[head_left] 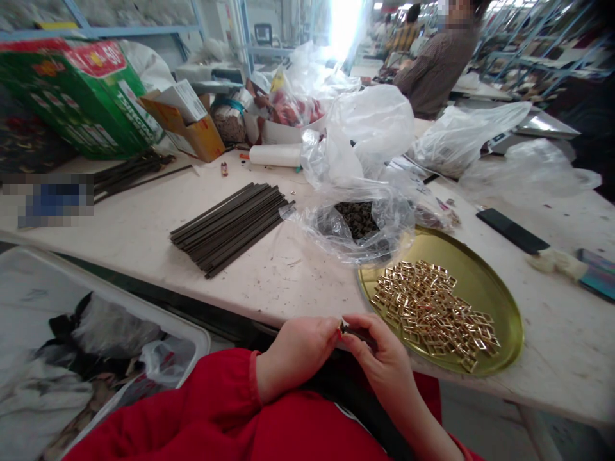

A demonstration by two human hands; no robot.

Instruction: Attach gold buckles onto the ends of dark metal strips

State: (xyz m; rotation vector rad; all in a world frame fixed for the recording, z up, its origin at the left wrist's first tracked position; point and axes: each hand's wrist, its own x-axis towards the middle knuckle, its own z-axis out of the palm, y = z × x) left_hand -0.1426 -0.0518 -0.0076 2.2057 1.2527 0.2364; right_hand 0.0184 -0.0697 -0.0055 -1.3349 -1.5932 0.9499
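My left hand (305, 351) and my right hand (382, 352) meet at the table's front edge, above my lap, both closed with fingertips together. Between the fingertips shows a small dark piece (343, 328); most of it is hidden, so its kind cannot be made out. Just right of my right hand lies a round gold tray (500, 301) with a heap of gold rectangular buckles (432, 307). Behind it an open clear plastic bag (307, 224) holds many small dark pieces (358, 218). A stack of dark brown strips (230, 224) lies farther left on the table.
A white bin (196, 339) with scraps and bags stands lower left. Along the back are a green box (96, 102), a yellow carton (204, 134), a white roll (273, 155) and plastic bags (375, 121). A black phone-like object (512, 230) lies right. Another person (435, 70) is beyond.
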